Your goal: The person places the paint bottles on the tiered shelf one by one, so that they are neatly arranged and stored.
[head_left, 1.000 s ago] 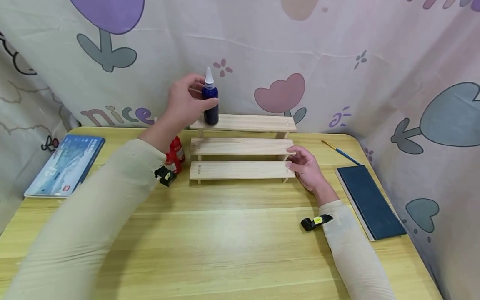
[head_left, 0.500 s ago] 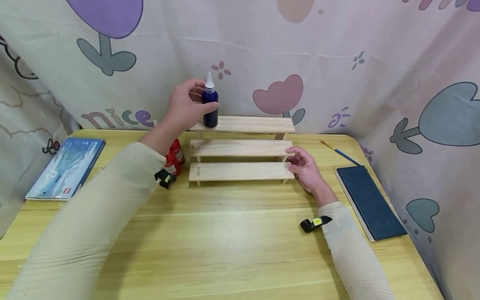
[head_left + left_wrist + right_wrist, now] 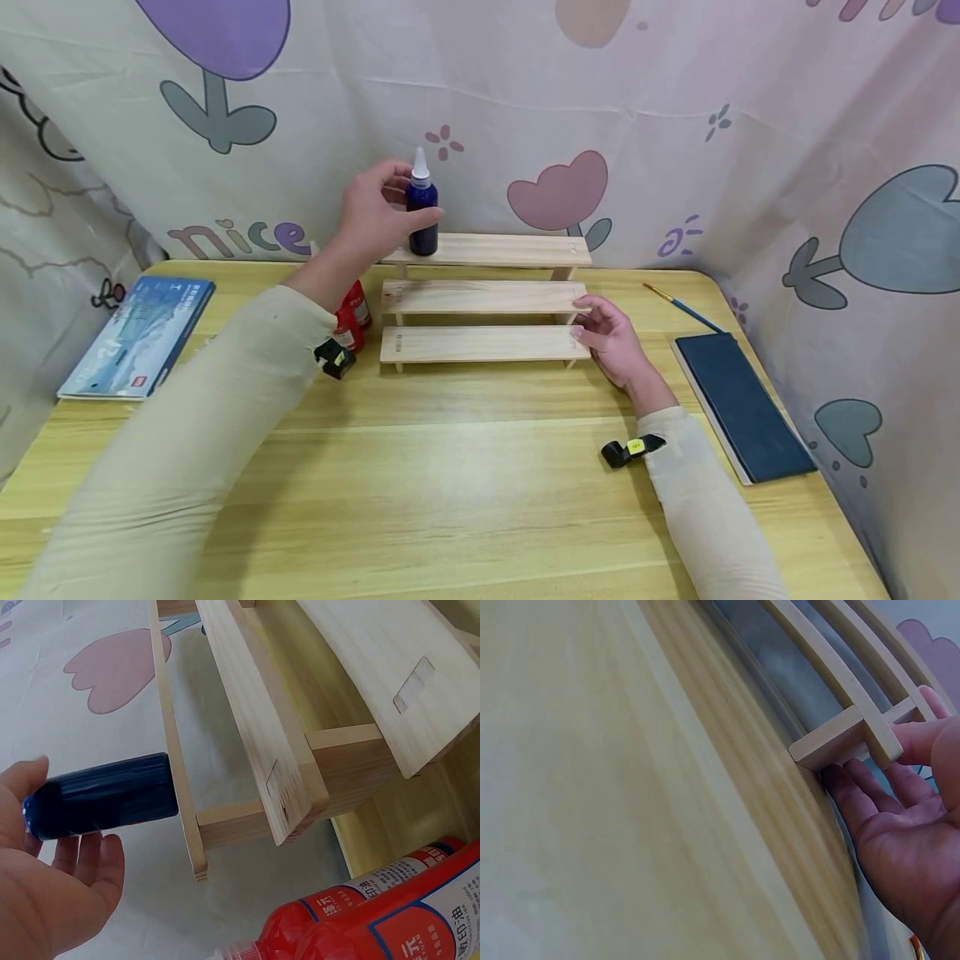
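Note:
A dark blue dropper-style bottle (image 3: 423,242) with a white pointed nozzle stands upright at the left end of the top tier of a three-tier wooden shelf (image 3: 483,343). My left hand (image 3: 371,215) holds the bottle, thumb across its front and fingers behind. In the left wrist view, the bottle's (image 3: 112,796) base meets the top board. My right hand (image 3: 613,342) grips the shelf's right end, with the thumb at the lowest board and fingers by the middle one. The right wrist view has its fingers (image 3: 851,796) around the end support.
Red bottles with white labels (image 3: 348,325) stand left of the shelf, partly behind my left forearm. A blue-and-white book (image 3: 138,333) lies at the table's left. On the right are a dark blue notebook (image 3: 738,404) and a paintbrush (image 3: 690,309). A patterned curtain (image 3: 480,92) hangs behind.
The head view has shifted slightly. Both hands, the dark blue bottle and the shelf keep their places relative to one another.

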Available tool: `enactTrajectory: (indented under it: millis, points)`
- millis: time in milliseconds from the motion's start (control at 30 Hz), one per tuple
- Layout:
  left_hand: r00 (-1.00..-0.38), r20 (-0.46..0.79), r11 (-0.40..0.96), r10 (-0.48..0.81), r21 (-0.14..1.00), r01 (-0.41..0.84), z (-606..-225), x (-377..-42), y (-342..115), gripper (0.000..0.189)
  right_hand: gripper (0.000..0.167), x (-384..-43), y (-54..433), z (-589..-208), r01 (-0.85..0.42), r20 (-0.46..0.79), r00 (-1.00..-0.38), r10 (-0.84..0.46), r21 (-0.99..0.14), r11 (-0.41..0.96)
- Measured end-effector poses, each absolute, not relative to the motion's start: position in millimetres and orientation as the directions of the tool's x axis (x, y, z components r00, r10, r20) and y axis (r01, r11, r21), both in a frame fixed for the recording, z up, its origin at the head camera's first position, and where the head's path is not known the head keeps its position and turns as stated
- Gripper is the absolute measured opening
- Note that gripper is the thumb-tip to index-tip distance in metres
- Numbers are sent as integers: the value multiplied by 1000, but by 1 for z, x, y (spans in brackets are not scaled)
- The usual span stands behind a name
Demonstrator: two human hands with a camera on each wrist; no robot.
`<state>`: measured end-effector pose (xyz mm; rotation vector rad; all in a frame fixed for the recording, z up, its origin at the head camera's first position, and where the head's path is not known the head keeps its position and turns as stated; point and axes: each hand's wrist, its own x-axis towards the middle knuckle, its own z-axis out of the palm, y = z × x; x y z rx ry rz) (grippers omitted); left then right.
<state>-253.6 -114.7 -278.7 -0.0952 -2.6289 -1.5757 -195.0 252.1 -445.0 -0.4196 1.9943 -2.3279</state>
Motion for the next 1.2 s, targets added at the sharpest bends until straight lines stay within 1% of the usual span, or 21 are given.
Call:
enactTrajectory:
  millis: [300,567,800,1067,1200]
  points:
    - [-995,104,495,7,864,94,-279,-253,-113,54,49,-193,252,-443,-130,165,-963,-212,-977,-168]
    - [-991,126,376,48,917,135,-279,-250,-117,46,51,-193,253,-444,-122,155,-964,-214,-980,-157]
    - [-990,143,429,23,893,139,-279,-251,-116,50,51,-193,251,-444,-107,139,-968,-209,-982,-155]
    - [-989,127,352,71,925,144,-277,-249,-118,45,51,-194,252,-443,-124,158,-964,-213,-979,-164]
    - [-989,132,382,60,913,145,-278,-249,-117,47,50,-194,252,-444,-117,152,-964,-217,-980,-163]
